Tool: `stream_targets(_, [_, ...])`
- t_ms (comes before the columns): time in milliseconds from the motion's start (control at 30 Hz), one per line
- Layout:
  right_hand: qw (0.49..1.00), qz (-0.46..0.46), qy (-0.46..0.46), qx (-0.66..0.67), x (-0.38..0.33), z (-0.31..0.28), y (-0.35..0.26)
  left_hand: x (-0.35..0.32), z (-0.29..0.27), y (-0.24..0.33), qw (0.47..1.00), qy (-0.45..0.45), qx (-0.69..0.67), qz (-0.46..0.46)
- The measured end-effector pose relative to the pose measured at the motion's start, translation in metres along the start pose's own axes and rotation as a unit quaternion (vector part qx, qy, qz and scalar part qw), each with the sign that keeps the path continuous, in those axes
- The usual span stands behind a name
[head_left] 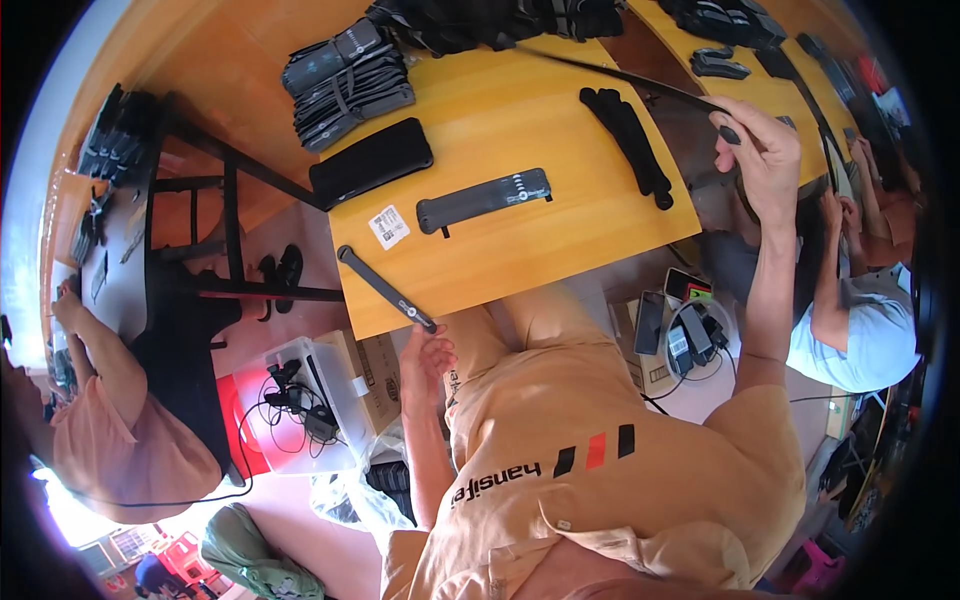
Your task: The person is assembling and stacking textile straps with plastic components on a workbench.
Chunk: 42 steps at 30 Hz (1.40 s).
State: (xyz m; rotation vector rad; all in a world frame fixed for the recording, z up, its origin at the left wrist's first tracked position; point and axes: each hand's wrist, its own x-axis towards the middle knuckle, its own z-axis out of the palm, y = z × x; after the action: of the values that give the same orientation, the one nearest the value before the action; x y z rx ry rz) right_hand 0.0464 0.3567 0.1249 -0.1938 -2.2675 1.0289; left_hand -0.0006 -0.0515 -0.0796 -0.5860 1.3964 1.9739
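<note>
My right hand (762, 155) is raised past the table's right side. Its fingers are closed on the end of a long thin black strap (630, 78), pulled taut from the dark pile (470, 22) at the far edge. Down at the near left corner, my left hand (428, 358) pinches the near end of a short dark strap (385, 288) lying slantwise on the table. Between my hands lies a wider dark grey band (485, 200) with white print and small tabs. A white label sheet (389, 227) is left of it.
The yellow table (560, 245) also carries a black pouch (372, 162), a bundled stack of dark bands (348, 85) and folded black strips (628, 145). Boxes and a clear bin with cables (305, 400) stand below left. Co-workers sit at left (125, 430) and right (855, 330).
</note>
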Motion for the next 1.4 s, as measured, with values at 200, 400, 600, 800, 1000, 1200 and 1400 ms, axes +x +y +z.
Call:
stream_targets(200, [0.990, 0.001, -0.108, 0.091, -0.009, -0.002, -0.010, -0.023, -0.023, 0.020, 0.912, 0.220, 0.230, 0.260])
stream_targets(400, [0.935, -0.026, -0.289, 0.203, -0.027, 0.044, -0.039, -0.065, 0.102, 0.073, 0.821, -0.013, 0.290, 0.491])
stream_targets(600, [0.924, -0.066, -0.329, 0.182, -0.055, 0.068, -0.038, -0.048, 0.144, 0.062, 0.860, -0.402, 0.253, 0.186])
stream_targets(800, [0.871, 0.165, -0.338, 0.315, -0.079, 0.078, -0.015, -0.043, 0.132, 0.054, 0.901, -0.283, 0.293, 0.150])
stream_targets(1000, [0.825, 0.290, -0.349, 0.336, -0.083, 0.102, 0.006, -0.037, 0.136, 0.058, 0.850, -0.242, 0.406, 0.234])
stream_targets(1200, [0.847, 0.351, -0.301, 0.261, -0.081, 0.110, 0.040, -0.005, 0.092, 0.072, 0.814, -0.222, 0.488, 0.222])
stream_targets(1400, [0.869, 0.349, -0.264, 0.232, -0.084, 0.137, 0.070, 0.030, 0.066, 0.082, 0.912, -0.133, 0.356, 0.155])
